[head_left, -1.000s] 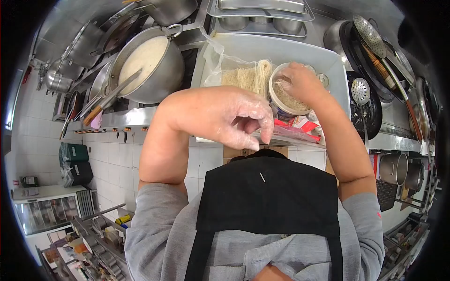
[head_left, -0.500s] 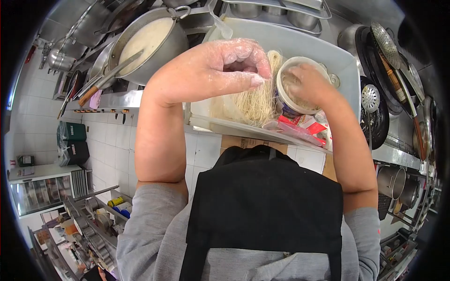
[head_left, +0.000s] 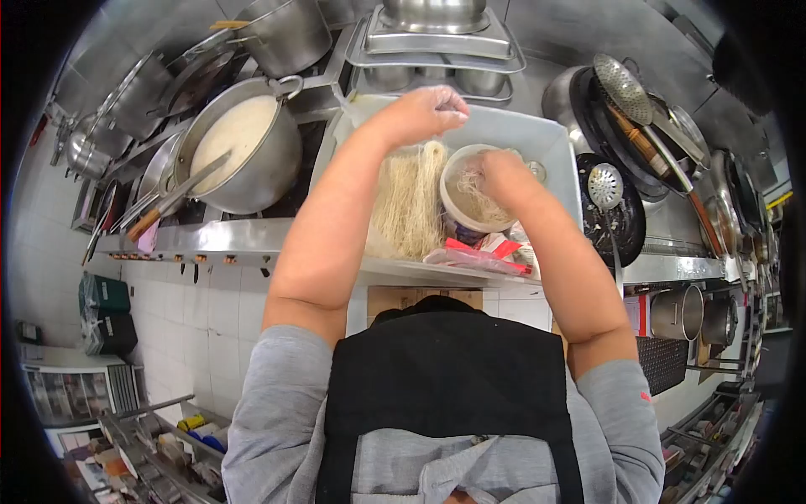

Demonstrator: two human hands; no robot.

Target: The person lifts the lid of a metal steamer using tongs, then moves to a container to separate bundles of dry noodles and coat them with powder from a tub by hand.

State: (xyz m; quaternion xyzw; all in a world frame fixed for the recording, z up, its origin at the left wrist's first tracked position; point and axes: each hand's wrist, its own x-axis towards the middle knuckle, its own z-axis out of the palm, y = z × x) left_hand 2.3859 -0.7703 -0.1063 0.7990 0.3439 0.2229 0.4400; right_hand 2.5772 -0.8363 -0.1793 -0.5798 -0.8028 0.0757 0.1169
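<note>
My left hand [head_left: 430,114], dusted with white powder, hovers over the far left part of a large plastic bin [head_left: 546,134]. Its fingers are curled in toward the thumb, and nothing shows in them. My right hand [head_left: 505,178] reaches into a round white tub [head_left: 453,202] inside the bin. Its fingers are closed on thin pale noodles [head_left: 478,200]; the fingertips are partly hidden. Left of the tub lies a thick bundle of dry noodles [head_left: 409,206]. Red and white packets [head_left: 487,254] sit at the bin's near side.
A big pot of whitish liquid [head_left: 235,143] with a wooden-handled utensil [head_left: 180,191] stands on the stove at left. Stacked metal trays [head_left: 437,57] are behind the bin. Woks, a skimmer [head_left: 621,88] and a perforated ladle [head_left: 605,186] crowd the right side.
My left hand has moved up and away from me, toward the bin's far side. My right hand stays in the tub, where noodle strands now show below its fingers. The view has shifted.
</note>
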